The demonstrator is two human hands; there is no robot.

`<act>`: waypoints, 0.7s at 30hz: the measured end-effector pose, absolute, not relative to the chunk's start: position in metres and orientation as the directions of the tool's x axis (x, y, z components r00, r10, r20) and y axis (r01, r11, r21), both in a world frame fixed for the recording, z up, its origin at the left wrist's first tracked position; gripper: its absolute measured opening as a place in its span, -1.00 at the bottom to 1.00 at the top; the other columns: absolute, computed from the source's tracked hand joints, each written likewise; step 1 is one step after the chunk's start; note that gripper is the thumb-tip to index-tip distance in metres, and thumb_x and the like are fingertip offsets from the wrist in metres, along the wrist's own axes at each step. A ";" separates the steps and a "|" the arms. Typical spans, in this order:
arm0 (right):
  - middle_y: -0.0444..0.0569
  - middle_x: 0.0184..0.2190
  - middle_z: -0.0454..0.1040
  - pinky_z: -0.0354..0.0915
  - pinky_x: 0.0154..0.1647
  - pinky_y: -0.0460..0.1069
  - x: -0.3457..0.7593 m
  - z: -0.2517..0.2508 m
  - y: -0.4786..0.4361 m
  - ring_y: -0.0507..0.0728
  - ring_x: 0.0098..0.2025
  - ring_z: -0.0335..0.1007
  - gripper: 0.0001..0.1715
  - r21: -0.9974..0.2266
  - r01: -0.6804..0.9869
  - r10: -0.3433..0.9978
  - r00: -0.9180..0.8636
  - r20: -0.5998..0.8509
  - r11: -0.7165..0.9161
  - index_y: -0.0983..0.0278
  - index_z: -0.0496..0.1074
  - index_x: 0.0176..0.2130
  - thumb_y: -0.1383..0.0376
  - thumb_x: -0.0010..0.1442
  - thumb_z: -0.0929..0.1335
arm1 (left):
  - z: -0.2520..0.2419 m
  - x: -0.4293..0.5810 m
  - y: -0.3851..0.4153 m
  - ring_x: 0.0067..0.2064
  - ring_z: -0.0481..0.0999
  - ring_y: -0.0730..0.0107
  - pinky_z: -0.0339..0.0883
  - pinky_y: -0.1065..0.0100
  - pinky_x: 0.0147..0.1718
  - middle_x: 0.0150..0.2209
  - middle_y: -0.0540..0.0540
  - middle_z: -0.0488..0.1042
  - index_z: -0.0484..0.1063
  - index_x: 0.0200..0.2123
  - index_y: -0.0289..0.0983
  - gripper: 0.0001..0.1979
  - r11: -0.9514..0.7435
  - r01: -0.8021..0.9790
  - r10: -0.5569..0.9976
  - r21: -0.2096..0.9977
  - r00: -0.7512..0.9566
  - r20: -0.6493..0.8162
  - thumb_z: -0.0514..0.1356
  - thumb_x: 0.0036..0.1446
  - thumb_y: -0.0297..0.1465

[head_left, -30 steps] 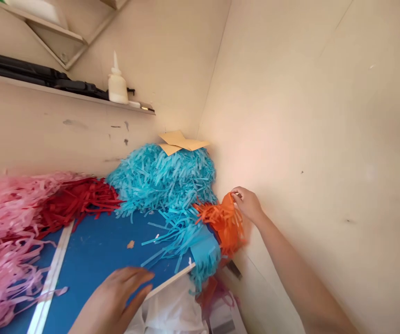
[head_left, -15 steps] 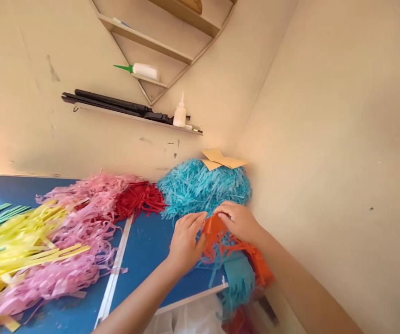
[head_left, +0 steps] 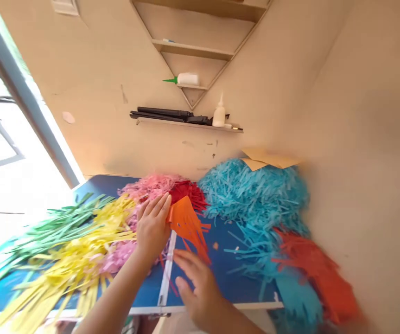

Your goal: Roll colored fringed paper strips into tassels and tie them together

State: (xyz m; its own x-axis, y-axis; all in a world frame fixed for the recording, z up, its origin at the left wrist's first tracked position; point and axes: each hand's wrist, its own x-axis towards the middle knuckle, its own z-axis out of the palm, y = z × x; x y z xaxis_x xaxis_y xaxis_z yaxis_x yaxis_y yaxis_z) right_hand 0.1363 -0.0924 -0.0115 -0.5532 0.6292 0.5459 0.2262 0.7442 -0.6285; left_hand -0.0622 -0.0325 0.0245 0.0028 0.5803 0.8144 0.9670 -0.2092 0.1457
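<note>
My left hand [head_left: 152, 225] holds up a piece of orange fringed paper [head_left: 187, 226] by its top edge, fingers pressed along it. Below it, my right hand [head_left: 196, 280] has its fingers spread and touches the hanging orange strips. Both hands are over the blue table [head_left: 231, 273], above its white centre line. A heap of orange fringe [head_left: 320, 273] lies at the table's right end beside the wall.
Piles of fringed paper cover the table: blue [head_left: 255, 195], red [head_left: 187, 190], pink [head_left: 147, 188], yellow [head_left: 78, 246], green [head_left: 43, 229]. Cardboard pieces [head_left: 269, 158] lie on the blue pile. Wall shelves carry glue bottles [head_left: 219, 113]. A window is at the left.
Both hands moved left from the orange heap by the wall to the table's middle, carrying one orange piece. The view swung left, showing the yellow and green piles.
</note>
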 end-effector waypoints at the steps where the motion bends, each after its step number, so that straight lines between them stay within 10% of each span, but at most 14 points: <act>1: 0.03 0.23 0.32 0.25 0.27 0.08 0.117 -0.020 -0.100 0.18 0.24 0.27 -0.36 -0.661 0.179 0.630 -0.555 0.544 0.729 0.20 0.24 0.28 0.41 0.23 0.26 | 0.030 -0.073 -0.046 0.22 0.38 0.06 0.10 -0.02 0.24 0.17 -0.16 0.46 0.34 0.20 -0.23 -0.41 -0.151 0.987 0.587 0.055 0.044 0.809 0.04 0.08 -0.58; 10: -0.09 0.42 -0.10 0.13 0.33 0.29 0.023 -0.047 -0.135 0.33 0.39 -0.05 -0.03 -0.752 -0.031 0.625 -0.533 0.569 0.658 0.06 -0.28 0.43 0.43 0.21 0.24 | 0.049 -0.116 -0.124 0.21 0.40 0.01 -0.11 -0.09 0.28 0.12 -0.21 0.50 0.35 0.18 -0.25 -0.44 0.046 0.959 0.725 -0.279 0.160 0.670 -0.04 0.14 -0.62; 17: -0.16 0.41 -0.05 0.34 0.18 0.37 -0.018 -0.083 -0.147 0.38 0.35 0.06 -0.07 -0.770 0.048 0.734 -0.347 0.584 0.636 -0.09 -0.46 0.40 0.31 0.31 0.18 | 0.046 -0.104 -0.145 0.07 0.52 -0.06 -0.10 -0.09 0.26 0.05 -0.31 0.54 0.35 0.14 -0.37 -0.46 0.060 0.951 0.653 -0.303 0.192 0.732 0.00 0.06 -0.55; 21: -0.24 0.33 0.16 0.36 0.19 0.30 -0.021 -0.060 -0.131 0.27 0.31 0.17 -0.23 -0.759 -0.006 0.691 -0.409 0.596 0.651 -0.17 -0.22 0.39 0.26 0.37 0.20 | 0.043 -0.098 -0.158 0.07 0.52 -0.01 -0.08 -0.02 0.27 0.09 -0.28 0.52 0.23 0.24 -0.34 -0.35 0.013 0.955 0.637 -0.295 0.219 0.739 -0.02 0.03 -0.55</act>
State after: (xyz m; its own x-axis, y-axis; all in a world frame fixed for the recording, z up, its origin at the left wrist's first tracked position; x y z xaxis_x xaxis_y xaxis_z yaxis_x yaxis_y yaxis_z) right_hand -0.0210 -0.1309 -0.0601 -0.4088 0.6913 0.5957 -0.0060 0.6507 -0.7593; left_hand -0.0983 -0.1578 0.0427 0.2194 0.6372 0.7388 0.9554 0.0129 -0.2949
